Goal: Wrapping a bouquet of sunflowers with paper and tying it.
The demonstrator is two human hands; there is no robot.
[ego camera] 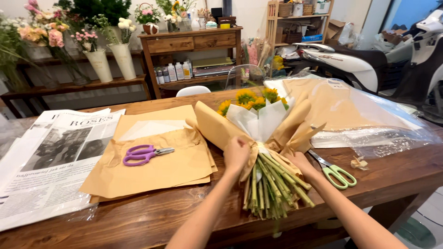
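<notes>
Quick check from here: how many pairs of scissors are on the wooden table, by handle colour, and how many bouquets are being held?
Purple-handled scissors, lying on the tan kraft paper sheets: 1
Green-handled scissors, lying on the wooden table beside the right hand: 1
Kraft-wrapped sunflower bouquet, gripped at the stems by the left hand and the right hand: 1
Total: 3

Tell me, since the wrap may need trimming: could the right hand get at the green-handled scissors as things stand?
Probably yes. The right hand grips the kraft-paper sunflower bouquet, and the green-handled scissors lie just beside it on the wooden table, nothing between; it must let go first.
</notes>
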